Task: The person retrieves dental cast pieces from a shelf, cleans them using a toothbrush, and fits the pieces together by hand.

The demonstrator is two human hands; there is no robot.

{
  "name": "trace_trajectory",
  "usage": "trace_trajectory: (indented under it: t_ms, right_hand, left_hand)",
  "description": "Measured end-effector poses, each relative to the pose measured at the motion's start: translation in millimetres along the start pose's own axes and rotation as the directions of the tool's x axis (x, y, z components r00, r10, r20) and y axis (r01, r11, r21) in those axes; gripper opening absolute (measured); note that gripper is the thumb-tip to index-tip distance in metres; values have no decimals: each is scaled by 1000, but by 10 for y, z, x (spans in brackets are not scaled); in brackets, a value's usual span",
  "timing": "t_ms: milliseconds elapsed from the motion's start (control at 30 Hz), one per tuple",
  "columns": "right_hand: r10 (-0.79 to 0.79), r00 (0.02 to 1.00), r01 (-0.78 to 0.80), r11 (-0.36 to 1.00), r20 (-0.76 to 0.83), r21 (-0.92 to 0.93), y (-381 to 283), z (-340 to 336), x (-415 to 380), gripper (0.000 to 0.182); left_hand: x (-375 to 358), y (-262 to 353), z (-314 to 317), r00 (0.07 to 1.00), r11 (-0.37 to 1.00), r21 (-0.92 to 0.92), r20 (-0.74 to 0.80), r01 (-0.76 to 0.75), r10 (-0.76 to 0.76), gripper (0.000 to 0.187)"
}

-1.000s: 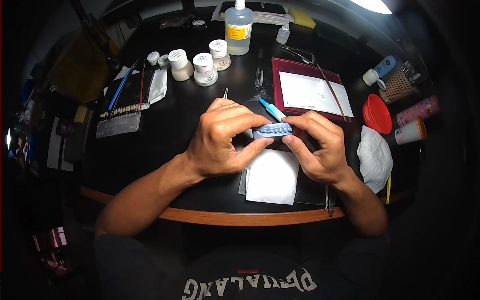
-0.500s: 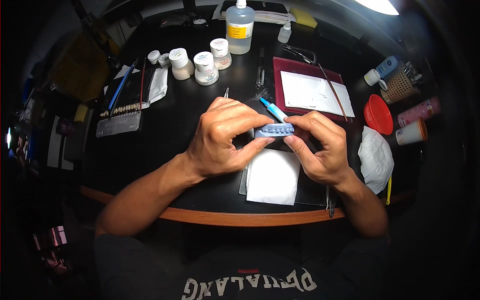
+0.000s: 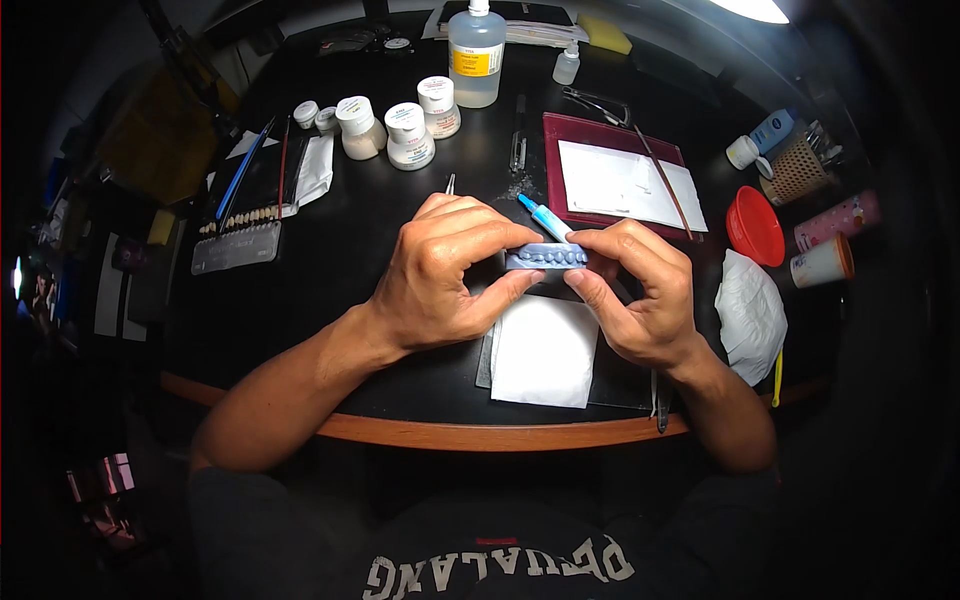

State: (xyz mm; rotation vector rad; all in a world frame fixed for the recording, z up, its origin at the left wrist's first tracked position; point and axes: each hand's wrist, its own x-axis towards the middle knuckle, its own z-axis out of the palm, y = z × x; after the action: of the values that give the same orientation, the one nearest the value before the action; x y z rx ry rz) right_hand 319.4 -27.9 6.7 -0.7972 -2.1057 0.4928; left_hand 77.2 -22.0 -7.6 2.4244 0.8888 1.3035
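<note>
A blue-grey dental model (image 3: pixel 546 257) with a row of teeth along its side is held level between both hands, above the desk. My left hand (image 3: pixel 445 270) pinches its left end, forefinger on top and thumb beneath. At the other end, my right hand (image 3: pixel 640 285) grips it between forefinger and thumb. Just behind the model is a light-blue tube with a blue tip (image 3: pixel 544 215), its lower end hidden by the model and right fingers. A thin metal tip (image 3: pixel 451 184) shows beyond my left knuckles; the rest is hidden. Under the hands lies folded white tissue (image 3: pixel 542 352).
Several white-lidded powder jars (image 3: pixel 410 137) and a large liquid bottle (image 3: pixel 477 60) stand at the back. A tooth shade guide (image 3: pixel 236 248) lies left. To the right are a maroon tray (image 3: pixel 556 150), a red bowl (image 3: pixel 755 227) and crumpled white paper (image 3: pixel 752 318).
The dental model has tilted slightly, so its row of teeth shows more fully. Both hands keep their grip on it. The whole view has shifted very slightly.
</note>
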Motion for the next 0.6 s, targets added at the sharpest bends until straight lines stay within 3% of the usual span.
trace_trajectory:
  t_ms: [600]
  right_hand:
    - [43, 998, -43, 999, 39, -10, 36, -6, -11, 29]
  left_hand:
    - [2, 7, 0, 1000, 1000, 2, -8, -28, 28, 23]
